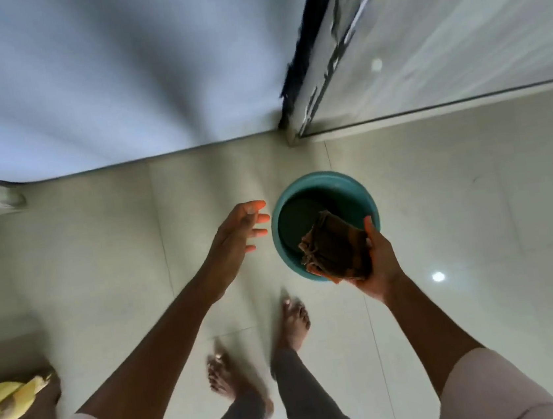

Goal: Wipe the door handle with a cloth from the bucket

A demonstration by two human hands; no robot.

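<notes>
Above the bucket (pixel 321 183), right hand (pixel 379 259) fingers (pixel 369 229) apparently grip the cloth (pixel 336 247).

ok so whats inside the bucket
The bucket shows only a dark bottom; whether that is water is unclear. The cloth in the right hand covers its near side.

Bucket (pixel 321 183) sits on the floor (pixel 476 221), right of centre, near the wall corner where the door frame (pixel 315 77) meets the floor behind it. Right hand (pixel 379 259) holds the folded cloth (pixel 336 247) above the bucket's near-right rim; left hand (pixel 237 238) hangs spread just left of the bucket, apart from it. The person's two feet (pixel 294 321) stand on the floor in front of the bucket, the right one nearer it; wall (pixel 97 74) runs behind on the left, door panel (pixel 472 32) behind on the right.
</notes>
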